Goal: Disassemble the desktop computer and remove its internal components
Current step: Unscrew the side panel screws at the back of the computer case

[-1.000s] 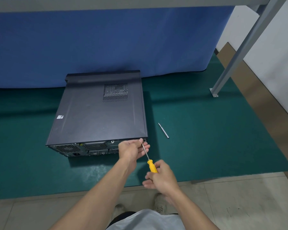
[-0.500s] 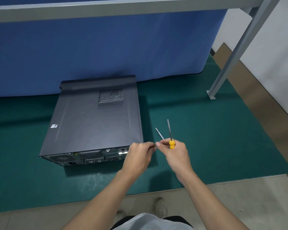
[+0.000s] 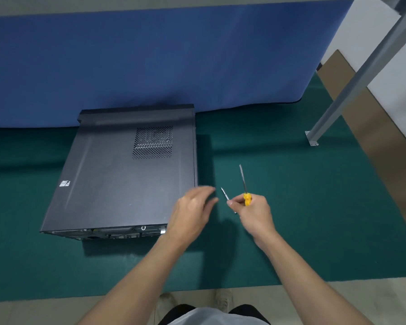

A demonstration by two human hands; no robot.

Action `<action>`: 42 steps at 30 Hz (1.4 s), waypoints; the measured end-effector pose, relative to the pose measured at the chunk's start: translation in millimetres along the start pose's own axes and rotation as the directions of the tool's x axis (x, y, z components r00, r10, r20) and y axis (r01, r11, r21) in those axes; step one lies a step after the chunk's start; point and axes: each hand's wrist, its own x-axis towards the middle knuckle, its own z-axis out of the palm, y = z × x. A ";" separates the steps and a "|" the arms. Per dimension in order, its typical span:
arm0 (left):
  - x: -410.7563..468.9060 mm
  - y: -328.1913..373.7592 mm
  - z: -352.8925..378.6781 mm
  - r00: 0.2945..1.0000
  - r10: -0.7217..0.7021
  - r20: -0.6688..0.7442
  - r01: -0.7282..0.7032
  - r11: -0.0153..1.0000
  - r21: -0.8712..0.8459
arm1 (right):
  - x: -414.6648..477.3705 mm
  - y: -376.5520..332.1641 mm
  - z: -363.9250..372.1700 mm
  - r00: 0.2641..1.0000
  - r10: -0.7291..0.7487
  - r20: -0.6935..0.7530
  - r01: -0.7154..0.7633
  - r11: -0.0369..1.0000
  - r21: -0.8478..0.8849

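Observation:
A black desktop computer case (image 3: pixel 127 174) lies flat on the green mat (image 3: pixel 302 207), its side panel with a vent grille facing up and its rear ports toward me. My left hand (image 3: pixel 192 209) hovers over the case's near right corner, blurred, fingers relaxed and holding nothing. My right hand (image 3: pixel 253 214) grips a yellow-handled screwdriver (image 3: pixel 244 184) with the shaft pointing up and away. A small metal bit (image 3: pixel 225 195) lies on the mat just left of that hand's fingertips.
A blue cloth backdrop (image 3: pixel 150 62) hangs behind the case. A grey metal frame leg (image 3: pixel 352 90) stands on the mat at the right. Brown floor and a white wall lie beyond the mat's right edge. My shoes show at the bottom.
My right hand pulled the screwdriver off the case's rear corner and swung it right, shaft now upward. My left hand left the rear edge and rose over the case's corner.

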 end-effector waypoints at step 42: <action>21.2 -45.8 -12.1 0.938 -0.335 -0.086 0.336 0.942 -0.014 | 0.3 17.2 46.4 0.998 0.043 0.035 -0.048 0.984 0.169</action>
